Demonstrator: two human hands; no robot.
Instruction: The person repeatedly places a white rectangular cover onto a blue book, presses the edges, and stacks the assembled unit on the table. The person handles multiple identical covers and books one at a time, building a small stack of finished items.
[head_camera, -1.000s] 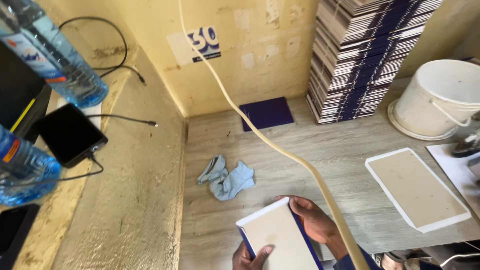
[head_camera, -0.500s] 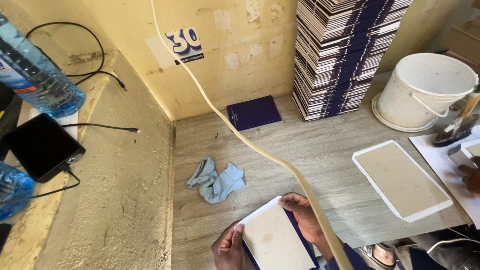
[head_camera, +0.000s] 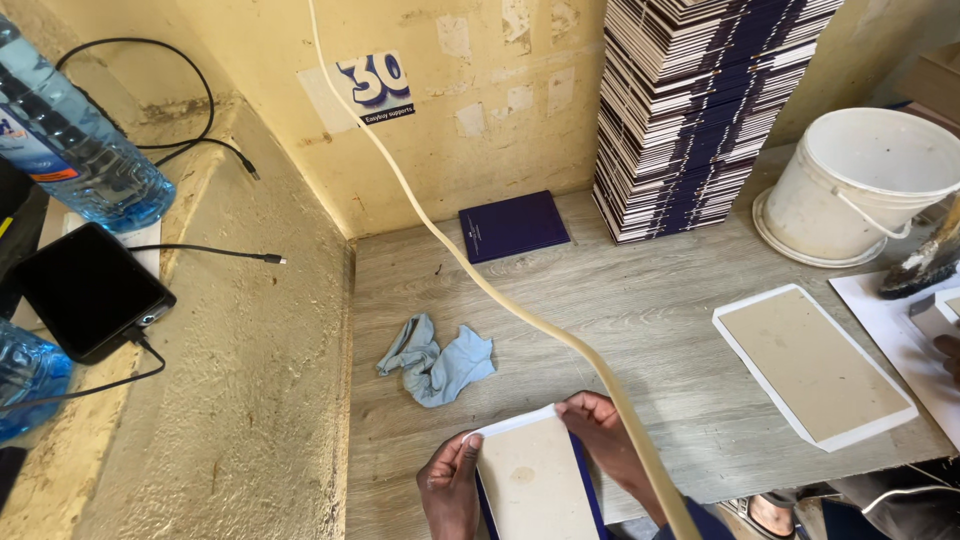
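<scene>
Both my hands hold a flat board with a beige face, white border and dark blue cover edge at the table's near edge. My left hand grips its left side, thumb on the top left corner. My right hand holds the top right corner and right side, fingers closed on it. A crumpled light blue cloth lies on the table just beyond the board. A pale tube runs diagonally from the wall down past my right hand.
A tall stack of dark blue and white covers stands against the wall, with one dark blue cover lying flat beside it. A white bucket and a second beige board sit to the right. Another person's hand shows at the right edge. A phone and water bottles rest on the left ledge.
The view has shifted so the table sits further right and down. My left hand has come up onto the board's left side, and both hands now hold its upper corners.
</scene>
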